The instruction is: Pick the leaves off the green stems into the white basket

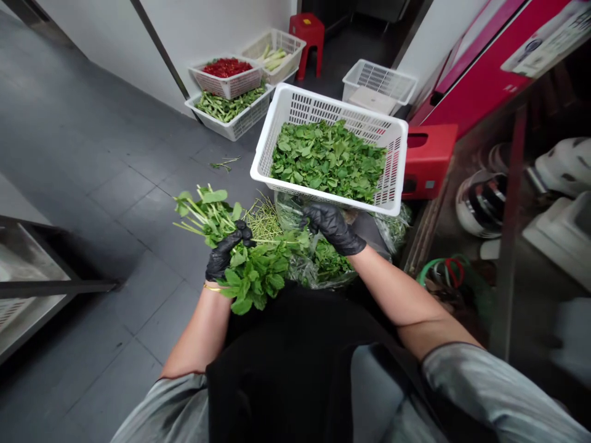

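Here, the left hand (228, 249) grips a bunch of mint (256, 277), stems and leafy tops jutting out either side, over the floor (161, 264) and in front of the body. The right hand (332, 227) hangs above an open bag (298, 271), fingers drawn together; whether they pinch a sprig cannot be told. The step appears to be sorting sprigs; the next move calls for a firm left grip and a light right pull, below the basket (351, 111) of leaves.
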`<action>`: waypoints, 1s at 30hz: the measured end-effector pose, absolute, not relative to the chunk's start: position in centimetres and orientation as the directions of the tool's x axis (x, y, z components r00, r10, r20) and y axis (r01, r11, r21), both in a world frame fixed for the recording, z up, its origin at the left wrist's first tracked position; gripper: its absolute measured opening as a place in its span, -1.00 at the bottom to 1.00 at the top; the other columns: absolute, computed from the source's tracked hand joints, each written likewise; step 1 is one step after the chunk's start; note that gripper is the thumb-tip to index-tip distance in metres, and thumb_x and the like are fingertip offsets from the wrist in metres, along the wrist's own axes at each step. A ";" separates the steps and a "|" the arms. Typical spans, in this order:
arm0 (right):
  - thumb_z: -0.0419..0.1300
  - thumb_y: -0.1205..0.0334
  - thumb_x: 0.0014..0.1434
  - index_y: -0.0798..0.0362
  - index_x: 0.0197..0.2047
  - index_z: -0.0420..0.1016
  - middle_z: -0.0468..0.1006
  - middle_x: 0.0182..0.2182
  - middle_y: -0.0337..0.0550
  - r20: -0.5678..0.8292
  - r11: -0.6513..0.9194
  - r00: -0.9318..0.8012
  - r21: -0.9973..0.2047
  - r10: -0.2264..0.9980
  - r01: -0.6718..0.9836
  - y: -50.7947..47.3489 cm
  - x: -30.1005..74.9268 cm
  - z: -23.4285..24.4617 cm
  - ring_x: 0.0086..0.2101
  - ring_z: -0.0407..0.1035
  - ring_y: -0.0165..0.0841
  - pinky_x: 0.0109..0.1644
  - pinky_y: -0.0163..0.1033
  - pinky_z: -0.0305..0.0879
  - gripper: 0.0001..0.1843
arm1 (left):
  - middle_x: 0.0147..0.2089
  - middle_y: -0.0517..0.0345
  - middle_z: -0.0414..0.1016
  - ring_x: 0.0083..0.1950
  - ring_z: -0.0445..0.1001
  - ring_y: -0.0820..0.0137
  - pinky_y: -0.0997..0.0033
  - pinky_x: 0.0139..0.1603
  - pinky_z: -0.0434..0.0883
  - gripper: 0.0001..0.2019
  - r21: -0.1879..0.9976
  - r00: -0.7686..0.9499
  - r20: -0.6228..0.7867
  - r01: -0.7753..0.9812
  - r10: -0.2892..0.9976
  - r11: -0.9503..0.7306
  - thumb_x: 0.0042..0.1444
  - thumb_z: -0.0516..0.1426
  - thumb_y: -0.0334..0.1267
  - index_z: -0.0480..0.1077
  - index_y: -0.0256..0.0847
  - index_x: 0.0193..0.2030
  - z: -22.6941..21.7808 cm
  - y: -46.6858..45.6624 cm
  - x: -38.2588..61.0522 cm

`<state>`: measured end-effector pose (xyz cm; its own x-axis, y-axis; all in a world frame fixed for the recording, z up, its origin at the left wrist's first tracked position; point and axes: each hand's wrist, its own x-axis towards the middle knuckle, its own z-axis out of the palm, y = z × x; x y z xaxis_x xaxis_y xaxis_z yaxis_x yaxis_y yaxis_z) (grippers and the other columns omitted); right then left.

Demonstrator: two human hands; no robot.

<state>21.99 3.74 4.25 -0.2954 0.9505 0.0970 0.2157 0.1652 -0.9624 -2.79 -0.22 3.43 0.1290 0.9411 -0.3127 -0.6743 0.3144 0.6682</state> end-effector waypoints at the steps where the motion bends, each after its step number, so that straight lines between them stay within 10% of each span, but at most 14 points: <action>1: 0.06 -0.29 0.31 0.08 -0.39 0.56 0.47 -0.53 -0.16 0.066 0.113 -0.243 -0.976 0.968 0.186 3.7 22.2 4.4 -0.56 0.23 -0.41 -0.41 -0.24 0.24 -0.39 | -0.40 0.20 0.48 -0.47 0.40 0.51 0.53 -0.44 0.43 -0.77 0.693 0.114 -0.305 -0.655 0.946 0.302 -0.13 0.37 -0.37 0.49 -0.19 -0.29 3.5 -0.2 -2.8; 8: 0.36 -0.16 0.05 0.11 -0.40 0.60 0.48 -0.52 -0.27 -0.199 -0.011 -0.801 -0.972 0.565 0.233 4.2 20.0 4.9 -0.53 0.22 -0.48 -0.44 -0.33 0.17 -0.56 | -0.39 0.13 0.52 -0.45 0.45 0.40 0.37 -0.40 0.47 -0.78 0.750 0.154 -0.275 -0.583 0.949 0.312 -0.16 0.38 -0.32 0.53 -0.19 -0.31 3.6 -0.9 -1.7; 12: 0.26 -0.11 0.20 0.13 -0.42 0.56 0.45 -0.54 -0.27 -0.178 0.154 -0.774 -0.930 0.608 0.335 4.2 19.5 4.1 -0.51 0.22 -0.47 -0.37 -0.31 0.15 -0.56 | -0.42 0.14 0.55 -0.46 0.47 0.42 0.43 -0.43 0.47 -0.71 0.780 0.133 -0.283 -0.545 0.950 0.308 -0.27 0.47 -0.27 0.57 -0.22 -0.35 3.7 -1.2 -1.6; 20: 0.12 0.25 0.32 0.15 -0.26 0.60 0.61 -0.26 0.05 0.020 0.665 -0.707 -0.360 0.707 0.655 3.6 20.4 3.7 -0.34 0.36 -0.33 -0.26 -0.24 0.11 -0.75 | -0.39 0.06 0.61 -0.48 0.48 0.43 0.47 -0.47 0.46 -0.68 0.875 0.001 -0.203 -0.449 0.979 0.182 -0.27 0.48 -0.26 0.58 -0.29 -0.35 3.7 -0.6 -2.1; 30: 0.08 0.12 0.37 0.10 -0.23 0.65 0.64 -0.29 -0.05 0.014 0.478 -0.794 -0.805 0.608 0.351 2.4 22.9 4.5 -0.31 0.48 -0.33 -0.17 -0.24 0.35 -0.65 | -0.43 0.16 0.60 -0.53 0.46 0.51 0.57 -0.56 0.42 -0.73 0.775 -0.030 -0.349 -0.572 0.937 0.270 -0.27 0.43 -0.37 0.56 -0.25 -0.34 3.9 0.0 -3.3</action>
<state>22.89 2.39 4.47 -0.7940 0.6077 0.0142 0.3511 0.4775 -0.8054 -3.26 0.02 3.91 -0.0301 0.9367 -0.3487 -0.5719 0.2700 0.7746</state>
